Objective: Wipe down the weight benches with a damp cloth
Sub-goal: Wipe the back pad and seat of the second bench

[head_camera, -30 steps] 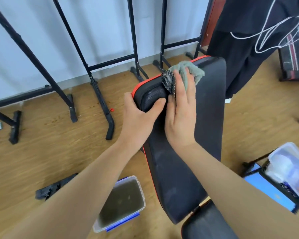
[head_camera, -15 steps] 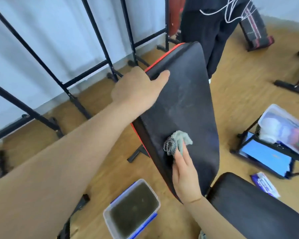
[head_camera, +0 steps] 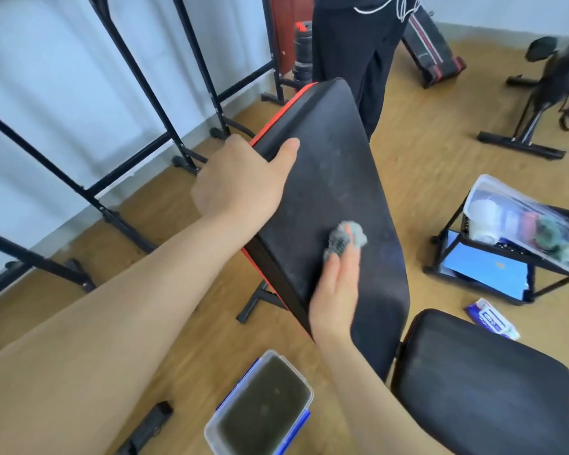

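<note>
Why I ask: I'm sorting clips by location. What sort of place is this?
Probably a small gym or workout room: the padded weight bench being wiped, black metal rack frames along the wall, and a second bench behind.

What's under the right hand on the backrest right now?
A bunched grey cloth sticks out past the fingers of the right hand, pressed against the black backrest. The part of the cloth beneath the fingers and the pad below are covered.

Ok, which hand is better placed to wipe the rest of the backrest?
Right. The right hand presses the cloth flat on the middle of the backrest, so it can likely sweep on. The left hand grips the top edge, steadying it.
</note>
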